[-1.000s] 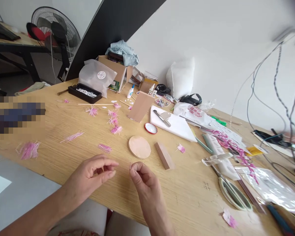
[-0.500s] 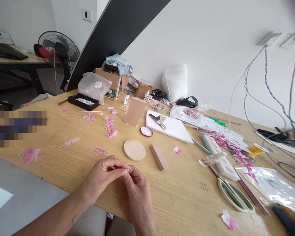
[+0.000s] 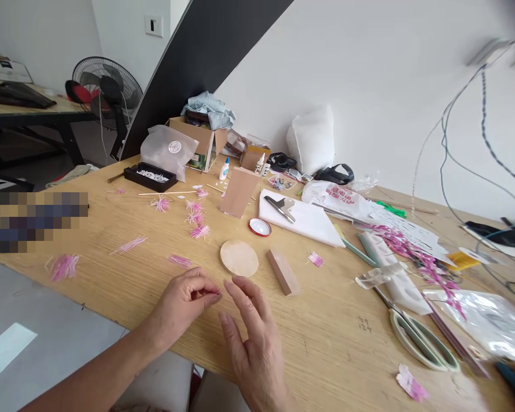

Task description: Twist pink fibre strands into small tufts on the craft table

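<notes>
My left hand (image 3: 193, 297) is closed in a pinch above the table's near edge. A trace of pink shows at its fingertips, but the thing itself is too hidden to make out. Just beside it, my right hand (image 3: 253, 326) is open, thumb and fingers apart, holding nothing. Beyond my left hand lies a small bundle of pink strands (image 3: 180, 261). A round wooden disc (image 3: 239, 258) and a wooden block (image 3: 284, 273) rest past my right hand. Pink-and-white fringed tufts (image 3: 194, 217) are scattered farther left, with another bunch of pink strands (image 3: 66, 267) near the left edge.
Scissors (image 3: 423, 340) lie at the right, near a pink-and-white scrap (image 3: 412, 382). At the back are a black tray (image 3: 150, 178) of white pieces, a glue bottle (image 3: 224, 169), a red-rimmed lid (image 3: 260, 227) and a metal clip (image 3: 281, 207) on a white pad.
My right hand has parted from my left hand, and its fingers have opened. The left hand keeps its pinch. The whole view has shifted slightly.
</notes>
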Demonstrator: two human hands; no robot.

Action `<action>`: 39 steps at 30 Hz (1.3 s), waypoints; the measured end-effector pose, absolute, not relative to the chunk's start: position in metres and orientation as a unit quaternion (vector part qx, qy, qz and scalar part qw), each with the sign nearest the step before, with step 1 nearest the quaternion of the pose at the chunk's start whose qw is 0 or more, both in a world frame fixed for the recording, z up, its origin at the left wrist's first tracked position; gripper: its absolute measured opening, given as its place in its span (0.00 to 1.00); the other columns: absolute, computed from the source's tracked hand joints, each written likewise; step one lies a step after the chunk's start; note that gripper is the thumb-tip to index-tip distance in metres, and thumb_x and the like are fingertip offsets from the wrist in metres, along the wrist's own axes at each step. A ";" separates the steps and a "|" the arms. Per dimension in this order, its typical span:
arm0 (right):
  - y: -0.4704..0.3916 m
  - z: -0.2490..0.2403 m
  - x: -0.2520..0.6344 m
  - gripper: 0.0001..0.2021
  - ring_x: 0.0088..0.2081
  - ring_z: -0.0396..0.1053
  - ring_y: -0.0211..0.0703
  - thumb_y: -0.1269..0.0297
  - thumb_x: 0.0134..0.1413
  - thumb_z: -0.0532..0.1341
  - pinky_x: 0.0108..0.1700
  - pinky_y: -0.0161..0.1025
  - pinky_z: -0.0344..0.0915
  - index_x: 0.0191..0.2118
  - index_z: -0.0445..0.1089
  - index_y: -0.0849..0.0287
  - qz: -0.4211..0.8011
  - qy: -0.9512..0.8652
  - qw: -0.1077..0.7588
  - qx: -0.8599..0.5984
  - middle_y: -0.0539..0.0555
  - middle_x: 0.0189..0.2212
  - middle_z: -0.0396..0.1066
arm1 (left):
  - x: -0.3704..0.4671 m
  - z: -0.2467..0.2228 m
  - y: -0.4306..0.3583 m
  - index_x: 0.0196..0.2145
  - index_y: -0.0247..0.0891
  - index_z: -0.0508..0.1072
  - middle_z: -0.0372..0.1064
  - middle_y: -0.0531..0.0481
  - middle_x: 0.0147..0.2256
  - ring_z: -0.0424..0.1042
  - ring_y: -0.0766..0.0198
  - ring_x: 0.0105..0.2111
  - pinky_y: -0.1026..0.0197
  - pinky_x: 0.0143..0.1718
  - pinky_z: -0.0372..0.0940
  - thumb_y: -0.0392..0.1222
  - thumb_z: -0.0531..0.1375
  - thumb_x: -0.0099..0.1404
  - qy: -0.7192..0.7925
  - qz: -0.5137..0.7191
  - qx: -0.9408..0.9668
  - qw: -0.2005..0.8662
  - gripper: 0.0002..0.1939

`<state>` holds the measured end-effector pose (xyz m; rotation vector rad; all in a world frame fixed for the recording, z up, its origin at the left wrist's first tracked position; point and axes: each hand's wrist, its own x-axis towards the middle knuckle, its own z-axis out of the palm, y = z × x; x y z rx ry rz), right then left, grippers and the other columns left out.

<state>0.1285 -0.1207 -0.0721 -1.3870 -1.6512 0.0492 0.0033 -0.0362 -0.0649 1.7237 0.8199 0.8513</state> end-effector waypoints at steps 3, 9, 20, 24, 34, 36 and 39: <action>-0.120 -0.075 0.126 0.21 0.50 0.60 0.46 0.75 0.55 0.52 0.46 0.44 0.65 0.55 0.56 0.56 0.003 -0.686 0.449 -0.572 0.60 0.50 0.58 | 0.003 -0.067 -0.036 0.24 0.37 0.74 0.64 0.52 0.23 0.63 0.64 0.26 0.63 0.28 0.58 0.38 0.58 0.56 0.339 0.344 0.723 0.494 0.07; -0.116 -0.079 0.126 0.18 0.46 0.63 0.46 0.73 0.56 0.52 0.44 0.45 0.67 0.53 0.60 0.58 -0.008 -0.697 0.427 -0.577 0.61 0.49 0.59 | 0.001 -0.069 -0.036 0.23 0.37 0.73 0.62 0.53 0.23 0.62 0.65 0.25 0.64 0.27 0.57 0.37 0.57 0.56 0.339 0.337 0.723 0.499 0.07; -0.117 -0.076 0.130 0.13 0.44 0.66 0.45 0.70 0.53 0.56 0.40 0.42 0.68 0.46 0.66 0.56 0.055 -0.607 0.528 -0.591 0.58 0.43 0.67 | 0.000 -0.067 -0.035 0.23 0.37 0.73 0.61 0.53 0.24 0.61 0.64 0.27 0.63 0.29 0.57 0.38 0.58 0.54 0.347 0.345 0.691 0.532 0.05; -0.109 -0.074 0.131 0.09 0.38 0.69 0.45 0.62 0.47 0.62 0.34 0.39 0.67 0.37 0.71 0.56 0.279 -0.480 0.587 -0.590 0.55 0.38 0.72 | -0.002 -0.056 -0.038 0.22 0.39 0.73 0.61 0.53 0.27 0.61 0.63 0.33 0.63 0.36 0.57 0.38 0.60 0.54 0.325 0.380 0.645 0.577 0.05; -0.098 -0.054 0.113 0.10 0.32 0.67 0.42 0.56 0.44 0.63 0.40 0.39 0.60 0.28 0.75 0.57 0.544 -0.386 0.553 -0.500 0.50 0.25 0.73 | -0.002 -0.052 -0.047 0.21 0.39 0.74 0.62 0.53 0.31 0.60 0.64 0.36 0.64 0.39 0.55 0.42 0.63 0.53 0.340 0.382 0.511 0.692 0.07; -0.099 -0.053 0.113 0.10 0.29 0.64 0.38 0.57 0.45 0.63 0.37 0.36 0.58 0.26 0.74 0.58 0.546 -0.378 0.550 -0.507 0.48 0.23 0.71 | -0.002 -0.052 -0.047 0.20 0.38 0.73 0.62 0.53 0.28 0.59 0.65 0.33 0.64 0.37 0.55 0.42 0.63 0.53 0.336 0.380 0.506 0.698 0.07; -0.098 -0.055 0.114 0.11 0.27 0.60 0.35 0.56 0.44 0.64 0.33 0.34 0.56 0.23 0.73 0.59 0.548 -0.373 0.545 -0.514 0.47 0.20 0.68 | -0.001 -0.052 -0.046 0.20 0.36 0.72 0.60 0.54 0.24 0.59 0.66 0.30 0.64 0.35 0.55 0.42 0.61 0.55 0.328 0.370 0.523 0.694 0.09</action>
